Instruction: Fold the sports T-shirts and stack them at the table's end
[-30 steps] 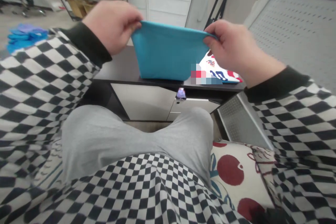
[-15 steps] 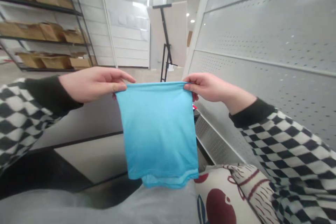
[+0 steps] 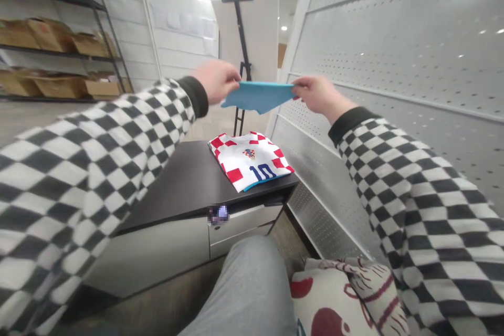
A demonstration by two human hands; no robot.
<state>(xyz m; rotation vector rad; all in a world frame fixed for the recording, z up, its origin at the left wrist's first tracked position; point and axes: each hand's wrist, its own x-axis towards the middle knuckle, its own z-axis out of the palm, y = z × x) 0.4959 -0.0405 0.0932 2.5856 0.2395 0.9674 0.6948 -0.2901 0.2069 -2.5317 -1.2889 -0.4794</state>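
Stretched between my two hands is a folded light-blue garment (image 3: pixel 260 95), its lower part swung away over the far side of the cabinet. The fingers of my left hand (image 3: pixel 218 80) pinch its left upper corner; this hand is blurred. With thumb and fingers my right hand (image 3: pixel 315 95) grips the opposite corner. Below them on the dark cabinet top (image 3: pixel 179 178) lies a folded white and red checked football jersey (image 3: pixel 252 160) with a crest and a blue number 10. A blue edge of cloth shows under the jersey.
A grey perforated panel wall (image 3: pixel 394 63) stands close on the right. Behind the cabinet is a board on a black easel (image 3: pixel 260 31). Shelving with cardboard boxes (image 3: pixel 51 34) is at the far left. A patterned cushion (image 3: pixel 331 299) lies beside my knee (image 3: pixel 252 278).
The garment hung low before me half a second ago; now it is farther forward and swung up, seen foreshortened. My view has tilted, and the whole jersey shows again.
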